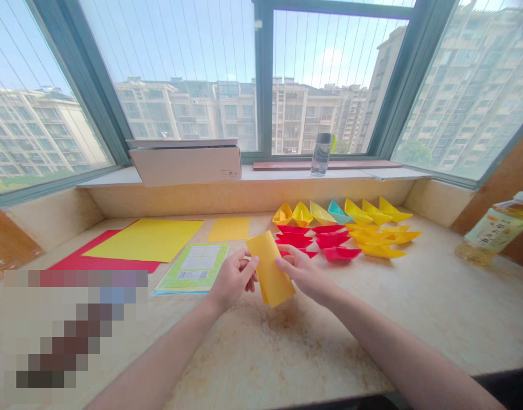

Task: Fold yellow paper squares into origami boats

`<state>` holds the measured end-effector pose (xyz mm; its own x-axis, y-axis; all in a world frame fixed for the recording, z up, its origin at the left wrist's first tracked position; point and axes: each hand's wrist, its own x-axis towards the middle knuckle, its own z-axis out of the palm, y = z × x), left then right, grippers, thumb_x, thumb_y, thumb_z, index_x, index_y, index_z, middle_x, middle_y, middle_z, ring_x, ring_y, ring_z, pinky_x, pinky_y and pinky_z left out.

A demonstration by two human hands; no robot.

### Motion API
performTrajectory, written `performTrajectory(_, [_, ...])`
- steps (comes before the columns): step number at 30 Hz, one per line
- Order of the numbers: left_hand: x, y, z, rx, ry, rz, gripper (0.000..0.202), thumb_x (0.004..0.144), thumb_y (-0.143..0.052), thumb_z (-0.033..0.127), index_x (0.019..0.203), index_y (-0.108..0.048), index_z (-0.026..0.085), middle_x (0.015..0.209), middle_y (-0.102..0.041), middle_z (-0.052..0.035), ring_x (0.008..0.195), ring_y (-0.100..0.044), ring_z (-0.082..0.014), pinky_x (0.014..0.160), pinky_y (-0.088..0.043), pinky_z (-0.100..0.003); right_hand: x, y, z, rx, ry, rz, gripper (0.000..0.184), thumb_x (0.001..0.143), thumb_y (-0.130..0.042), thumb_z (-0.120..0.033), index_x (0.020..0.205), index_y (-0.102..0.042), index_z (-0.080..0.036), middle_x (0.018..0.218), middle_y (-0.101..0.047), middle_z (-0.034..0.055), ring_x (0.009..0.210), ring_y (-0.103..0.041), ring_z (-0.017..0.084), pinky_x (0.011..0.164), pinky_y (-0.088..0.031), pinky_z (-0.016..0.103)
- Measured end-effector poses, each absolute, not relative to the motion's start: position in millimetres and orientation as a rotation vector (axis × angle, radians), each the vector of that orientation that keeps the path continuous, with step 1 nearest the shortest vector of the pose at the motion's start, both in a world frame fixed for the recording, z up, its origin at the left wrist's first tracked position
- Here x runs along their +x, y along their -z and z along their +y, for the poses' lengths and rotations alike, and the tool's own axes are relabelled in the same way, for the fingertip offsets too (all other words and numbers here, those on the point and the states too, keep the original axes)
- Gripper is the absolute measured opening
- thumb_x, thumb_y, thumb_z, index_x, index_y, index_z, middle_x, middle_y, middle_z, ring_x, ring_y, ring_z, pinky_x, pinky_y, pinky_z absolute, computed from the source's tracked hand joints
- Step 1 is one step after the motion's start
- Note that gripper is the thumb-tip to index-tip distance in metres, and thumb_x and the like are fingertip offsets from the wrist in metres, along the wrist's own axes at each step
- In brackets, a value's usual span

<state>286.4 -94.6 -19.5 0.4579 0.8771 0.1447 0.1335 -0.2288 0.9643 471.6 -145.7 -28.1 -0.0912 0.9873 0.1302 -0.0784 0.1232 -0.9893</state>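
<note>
A folded sheet of yellow-orange paper is held up off the stone counter between my two hands. My left hand pinches its left edge, thumb on the front face and the other fingers curled behind. On the right edge, my right hand grips it the same way, with the thumb in front. The paper is doubled into a narrow upright rectangle, tilted a little, and its layers part at the lower left. Just beyond my right hand stand folded paper boats in rows: red boats, yellow boats and one turquoise boat.
Left of my hands lie large yellow sheets over red sheets, a smaller yellow sheet and a green-patterned paper packet. A drink bottle stands at right. On the sill are a white box and a water bottle.
</note>
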Motion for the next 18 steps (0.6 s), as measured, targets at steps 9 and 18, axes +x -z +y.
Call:
performTrajectory(9, [285.2, 21.9, -93.7, 1.688, -0.893, 0.843, 0.034, 0.092, -0.05, 0.049, 0.1, -0.054, 0.016, 0.055, -0.055, 0.0057, 0.037, -0.053, -0.0093, 0.037, -0.04, -0.018, 473.4, 33.0, -142.5, -1.016, -1.201, -1.258, 0.038, 0.089, -0.06, -0.044, 0.12, -0.056, -0.022, 0.096, -0.074, 0.0058, 0.084, -0.069, 0.021, 0.072, -0.052, 0.032])
performTrajectory(18, [286.1, 21.2, -93.8, 1.674, -0.887, 0.833, 0.032, 0.091, -0.049, 0.047, 0.098, -0.052, 0.016, 0.054, -0.056, 0.0052, 0.037, -0.053, -0.0106, 0.038, -0.041, -0.02, 472.3, 33.6, -140.2, -1.06, -1.146, -1.276, 0.043, 0.092, -0.053, -0.052, 0.122, -0.058, -0.021, 0.102, -0.072, 0.0064, 0.082, -0.067, 0.019, 0.061, -0.048, 0.026])
